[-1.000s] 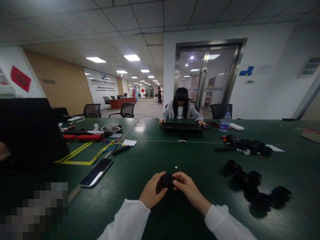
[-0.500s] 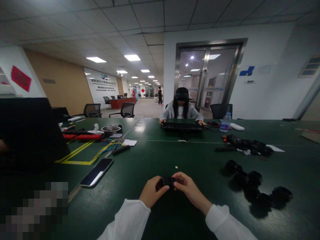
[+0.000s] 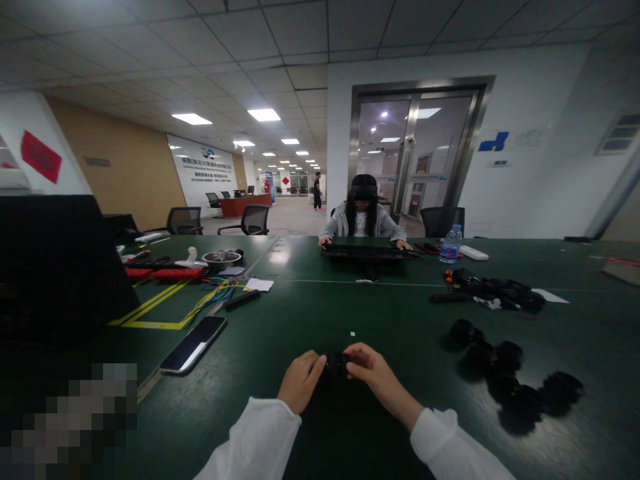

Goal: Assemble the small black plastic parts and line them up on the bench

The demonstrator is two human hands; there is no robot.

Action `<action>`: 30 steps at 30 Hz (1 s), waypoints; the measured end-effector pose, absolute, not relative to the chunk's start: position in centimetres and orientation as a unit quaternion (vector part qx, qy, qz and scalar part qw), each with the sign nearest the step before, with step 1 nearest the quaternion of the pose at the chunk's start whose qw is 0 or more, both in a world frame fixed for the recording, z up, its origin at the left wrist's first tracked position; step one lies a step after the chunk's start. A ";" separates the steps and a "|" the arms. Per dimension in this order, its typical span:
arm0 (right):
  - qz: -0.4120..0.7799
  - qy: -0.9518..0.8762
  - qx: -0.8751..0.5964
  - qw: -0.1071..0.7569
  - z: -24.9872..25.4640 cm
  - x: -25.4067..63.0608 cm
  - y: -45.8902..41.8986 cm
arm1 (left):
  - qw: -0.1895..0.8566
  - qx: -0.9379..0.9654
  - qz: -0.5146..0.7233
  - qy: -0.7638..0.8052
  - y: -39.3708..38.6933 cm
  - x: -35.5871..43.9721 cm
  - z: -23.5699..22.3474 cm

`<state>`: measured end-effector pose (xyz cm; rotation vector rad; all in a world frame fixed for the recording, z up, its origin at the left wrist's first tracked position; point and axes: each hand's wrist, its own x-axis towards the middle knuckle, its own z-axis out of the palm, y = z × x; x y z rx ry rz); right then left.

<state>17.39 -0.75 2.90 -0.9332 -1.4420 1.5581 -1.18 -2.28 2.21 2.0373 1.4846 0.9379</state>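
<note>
Above the near side of the green table (image 3: 300,313), a small black part (image 3: 337,367) – exact shape unclear in the dim view – is located between the left hand (image 3: 303,380) and the right hand (image 3: 379,381), the fingers of each grasping one end, with a smartphone (image 3: 195,345) lying to the left.

Decent lane straight ahead of the left hand (image 3: 301,381), with the phone (image 3: 194,345) and cable bundle (image 3: 220,295) walling off its left side. Right hand (image 3: 376,377) has sideways room up to the black round parts (image 3: 509,359); the flat black panel (image 3: 367,253) blocks the far end.
</note>
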 end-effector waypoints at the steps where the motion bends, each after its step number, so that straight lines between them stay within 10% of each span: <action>1: 0.617 -0.564 -0.369 0.405 2.8 17.4 -0.7 | 0.225 0.743 0.343 0.529 -2.3 -1.2 2.2; 30: 0.633 -0.527 -0.375 0.425 2.7 17.3 -0.5 | 0.231 0.748 0.369 0.501 -2.2 -1.3 1.9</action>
